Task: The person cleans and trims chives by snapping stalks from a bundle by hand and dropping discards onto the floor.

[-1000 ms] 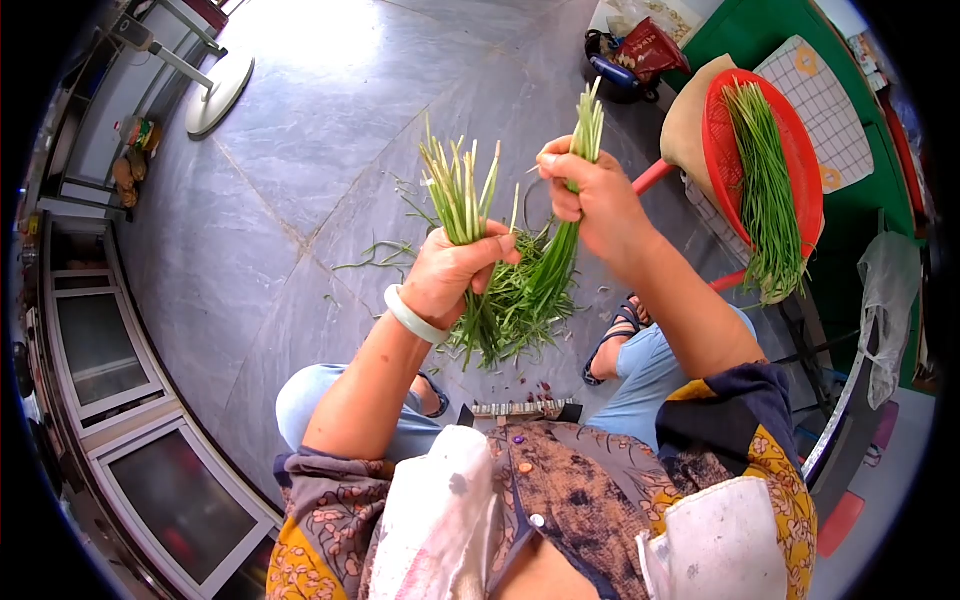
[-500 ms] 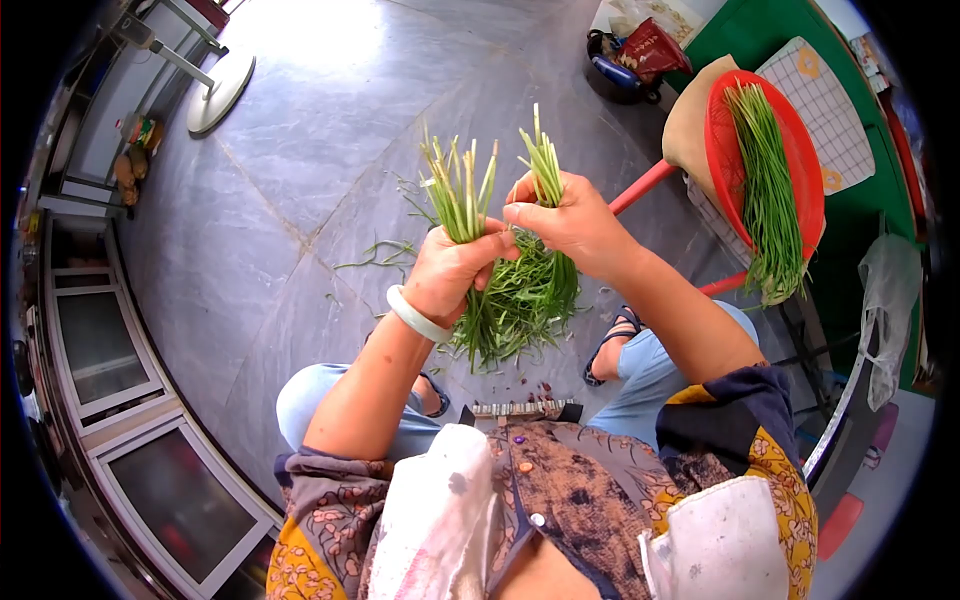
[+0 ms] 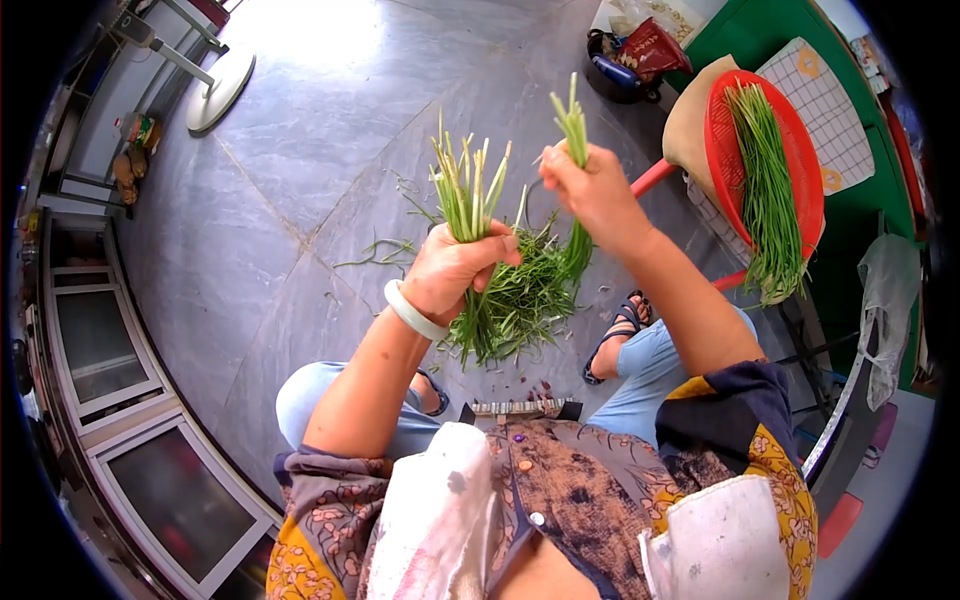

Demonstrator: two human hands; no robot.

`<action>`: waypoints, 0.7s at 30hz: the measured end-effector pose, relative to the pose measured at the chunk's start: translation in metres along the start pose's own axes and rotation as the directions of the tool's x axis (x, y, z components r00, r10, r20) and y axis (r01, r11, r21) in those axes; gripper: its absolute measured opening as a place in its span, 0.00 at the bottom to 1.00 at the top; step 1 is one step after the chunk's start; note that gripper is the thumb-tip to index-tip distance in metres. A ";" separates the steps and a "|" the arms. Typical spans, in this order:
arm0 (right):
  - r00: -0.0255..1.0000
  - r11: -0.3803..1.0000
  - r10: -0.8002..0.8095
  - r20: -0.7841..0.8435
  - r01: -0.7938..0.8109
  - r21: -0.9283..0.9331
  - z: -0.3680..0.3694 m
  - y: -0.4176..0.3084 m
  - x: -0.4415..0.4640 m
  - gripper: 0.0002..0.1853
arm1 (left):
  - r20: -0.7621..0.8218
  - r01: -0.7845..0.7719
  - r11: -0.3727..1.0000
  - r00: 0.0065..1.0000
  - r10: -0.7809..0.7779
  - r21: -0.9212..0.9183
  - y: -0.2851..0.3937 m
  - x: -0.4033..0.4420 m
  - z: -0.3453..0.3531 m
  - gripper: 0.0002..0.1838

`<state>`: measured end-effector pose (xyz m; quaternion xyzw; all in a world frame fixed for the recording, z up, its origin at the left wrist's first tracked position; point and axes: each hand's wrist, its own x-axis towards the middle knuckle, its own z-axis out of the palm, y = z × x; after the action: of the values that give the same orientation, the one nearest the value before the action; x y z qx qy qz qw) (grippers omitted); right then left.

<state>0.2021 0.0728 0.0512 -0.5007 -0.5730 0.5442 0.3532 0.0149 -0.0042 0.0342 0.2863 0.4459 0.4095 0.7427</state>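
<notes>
My left hand (image 3: pixel 455 267) is wrapped round a thick bunch of garlic chives (image 3: pixel 465 200), pale cut ends pointing up and green leaves hanging below the fist. In my right hand (image 3: pixel 600 195) is a thinner bunch of chives (image 3: pixel 571 125), also with its pale ends up and its leaves trailing down. A gap separates the two hands. One thin stalk stands out beside the fingers of my left hand. Below both, a loose pile of green leaves (image 3: pixel 530 305) lies on the floor between my feet; the hanging bunches partly cover it.
To the right, a red basket (image 3: pixel 718 150) on a red-legged stool holds a neat bundle of long chives (image 3: pixel 768 195). A dark pot (image 3: pixel 615 85) with packets stands beyond it. Stray leaves (image 3: pixel 385 250) lie on the grey tiles. A fan base (image 3: pixel 222 92) stands at far left.
My right hand has moved up and to the right with its chives, away from my left hand. The left hand and its bunch have hardly moved.
</notes>
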 end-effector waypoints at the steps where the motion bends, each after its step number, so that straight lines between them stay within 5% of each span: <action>1: 1.000 1.000 0.011 -0.021 -0.011 0.008 -0.005 0.000 0.002 0.13 | -0.001 0.008 1.000 1.000 -0.008 -0.006 0.001 -0.001 0.000 0.06; 4: 0.992 0.994 0.105 0.063 -0.105 0.001 -0.012 -0.006 0.002 0.12 | -0.007 0.022 0.999 1.000 -0.022 -0.044 0.003 -0.003 0.000 0.06; 7: 0.988 0.988 -0.110 0.105 0.120 -0.101 -0.003 0.003 -0.004 0.08 | -0.015 0.011 0.995 1.000 -0.012 -0.104 0.002 -0.001 -0.003 0.06; 11: 0.978 0.990 0.012 0.207 0.017 -0.138 -0.004 -0.006 -0.011 0.04 | -0.013 0.001 0.993 1.000 -0.002 -0.118 0.002 -0.002 -0.004 0.07; 14: 0.974 0.997 -0.064 0.215 0.070 -0.019 0.002 0.001 -0.011 0.06 | -0.007 0.009 0.993 1.000 -0.010 -0.121 0.004 -0.001 -0.004 0.07; 21: 0.954 0.961 0.200 0.225 -0.236 0.146 0.010 -0.011 -0.015 0.09 | 0.005 -0.013 0.996 1.000 0.013 -0.088 0.003 -0.001 -0.003 0.08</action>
<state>0.1939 0.0563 0.0626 -0.4690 -0.4990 0.6766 0.2705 0.0106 -0.0035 0.0351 0.2571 0.4236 0.4328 0.7531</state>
